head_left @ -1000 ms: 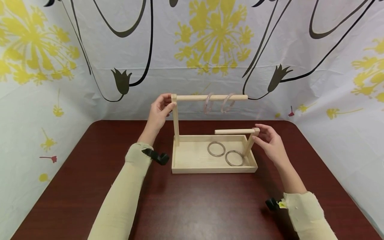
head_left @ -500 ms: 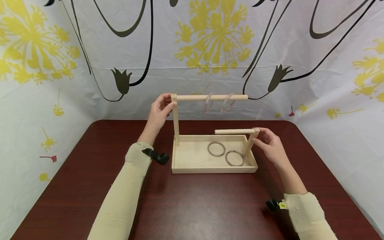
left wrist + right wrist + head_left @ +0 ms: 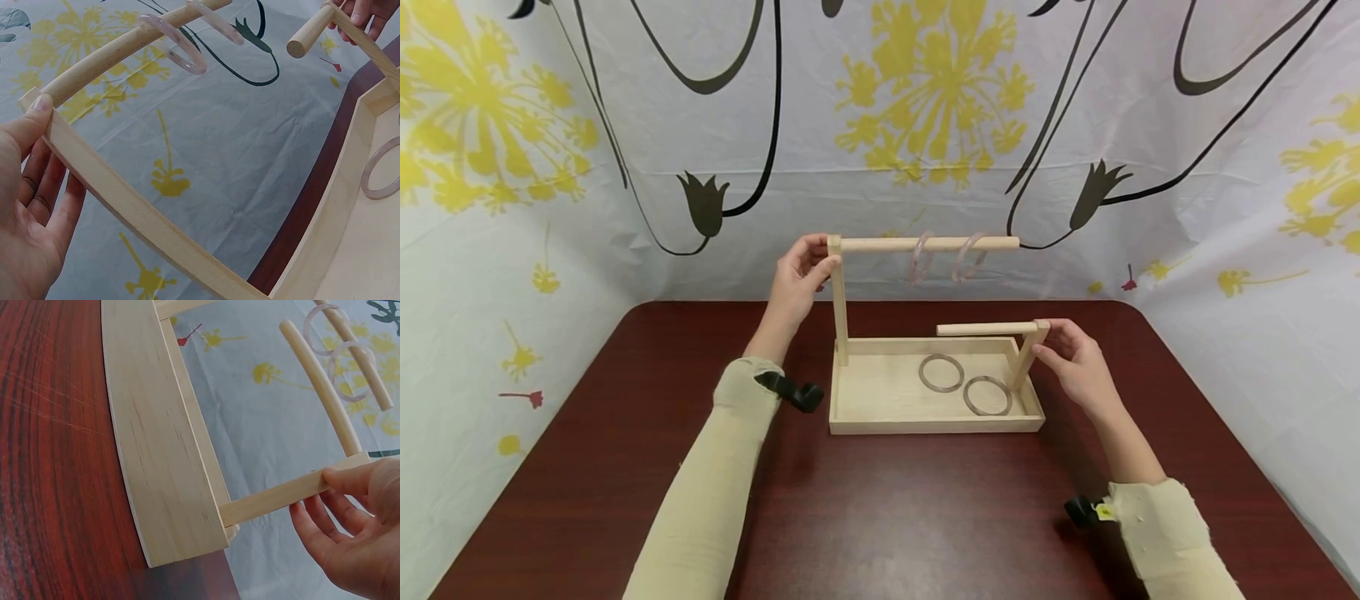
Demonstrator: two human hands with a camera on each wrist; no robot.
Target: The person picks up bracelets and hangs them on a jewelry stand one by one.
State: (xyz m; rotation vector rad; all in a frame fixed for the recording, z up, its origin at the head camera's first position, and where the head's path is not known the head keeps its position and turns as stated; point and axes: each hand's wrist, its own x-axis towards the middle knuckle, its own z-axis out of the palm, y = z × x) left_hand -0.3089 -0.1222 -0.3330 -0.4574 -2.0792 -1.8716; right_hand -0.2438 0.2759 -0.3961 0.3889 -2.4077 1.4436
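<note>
"I'm far off, so I start with the biggest. What's there?"

"A flower cloth (image 3: 775,125) hangs behind. Then I see the dark red counter (image 3: 880,517). A wood tray (image 3: 917,426) sits on it."

"What stands up from the tray?"

"A tall post (image 3: 841,312) with a high bar (image 3: 880,244) on the left, and a short post (image 3: 1025,360) with a low bar (image 3: 985,329) on the right."

"And the hands?"

"The left hand (image 3: 797,279) pinches the tall post near its top. The right hand (image 3: 1078,358) pinches the short post. Both hands are narrow."

"Now the little things?"

"Two top rings (image 3: 913,267) hang round the high bar. Two low rings (image 3: 941,390) lie in the tray, on the short post's side."

"So which step is it?"

"I think it's holding the posts steady. Moving next would need both hands going level together, or the top rings might slide off."
</note>
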